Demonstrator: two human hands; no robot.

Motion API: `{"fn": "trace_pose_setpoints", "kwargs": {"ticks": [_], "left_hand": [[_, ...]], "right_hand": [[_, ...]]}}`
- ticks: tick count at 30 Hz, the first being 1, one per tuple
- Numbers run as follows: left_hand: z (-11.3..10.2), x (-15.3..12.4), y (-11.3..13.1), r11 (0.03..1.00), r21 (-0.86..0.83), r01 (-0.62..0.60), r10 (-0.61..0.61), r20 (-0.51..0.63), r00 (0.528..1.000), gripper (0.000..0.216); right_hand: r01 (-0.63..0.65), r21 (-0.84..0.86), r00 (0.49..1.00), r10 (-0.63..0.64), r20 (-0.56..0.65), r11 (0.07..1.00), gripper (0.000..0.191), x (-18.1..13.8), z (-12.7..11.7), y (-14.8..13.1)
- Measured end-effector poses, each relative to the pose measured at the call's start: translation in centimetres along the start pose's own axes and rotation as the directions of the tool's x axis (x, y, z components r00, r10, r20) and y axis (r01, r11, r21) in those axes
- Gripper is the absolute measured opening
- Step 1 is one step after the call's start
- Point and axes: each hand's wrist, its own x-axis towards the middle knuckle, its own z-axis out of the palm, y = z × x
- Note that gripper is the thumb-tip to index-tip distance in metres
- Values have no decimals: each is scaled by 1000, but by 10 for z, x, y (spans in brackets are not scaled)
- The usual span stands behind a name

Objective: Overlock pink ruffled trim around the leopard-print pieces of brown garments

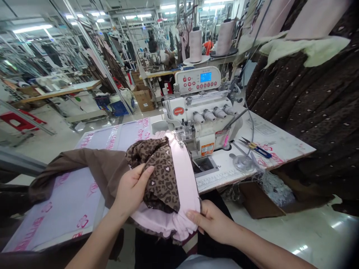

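A brown leopard-print garment (161,175) with small pale hearts lies gathered at the front of a white overlock sewing machine (193,108). Along its edge runs a pale pink fabric band (185,173), whose far end sits under the machine's lit presser foot area. My left hand (134,186) is closed on the leopard-print fabric, thumb on top. Close to my body, my right hand (209,220) pinches the pink band where it bunches and curves left. Plain brown cloth (103,168) trails from the garment across the table to the left.
Thread snips (256,147) and a clear round dish (243,163) lie right of the machine. Thread cones (195,45) stand behind it. Dark heart-print fabric (283,97) hangs at right, above a cardboard box (260,200) with scraps. The table (75,198) has a printed plastic cover.
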Motion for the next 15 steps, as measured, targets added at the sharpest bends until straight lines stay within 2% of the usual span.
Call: {"fn": "trace_pose_setpoints", "kwargs": {"ticks": [3, 8, 10, 12, 13, 14, 15], "left_hand": [[-1, 12, -2, 999, 44, -26, 29, -58, 998, 33], [-3, 54, -8, 991, 99, -89, 103, -149, 984, 34], [-2, 60, -4, 963, 225, -150, 205, -246, 947, 29], [4, 51, 3, 903, 364, -230, 357, -333, 873, 25], [9, 43, 7, 874, 398, -278, 412, -305, 859, 23], [14, 34, 10, 863, 392, -320, 428, -230, 874, 22], [19, 26, 12, 876, 344, -339, 396, -111, 911, 23]], "right_hand": [[-26, -20, 999, 25, -26, 999, 52, 10, -8, -3], [1, -119, 998, -10, -69, 993, 49, 46, -34, -17], [15, -161, 996, -30, -87, 987, 48, 62, -44, -24], [15, -192, 993, -36, -109, 981, 48, 74, -52, -30], [13, -198, 993, -36, -114, 980, 48, 78, -55, -33], [14, -197, 993, -37, -114, 980, 48, 81, -58, -34], [17, -195, 993, -39, -111, 981, 48, 84, -60, -35]]}}
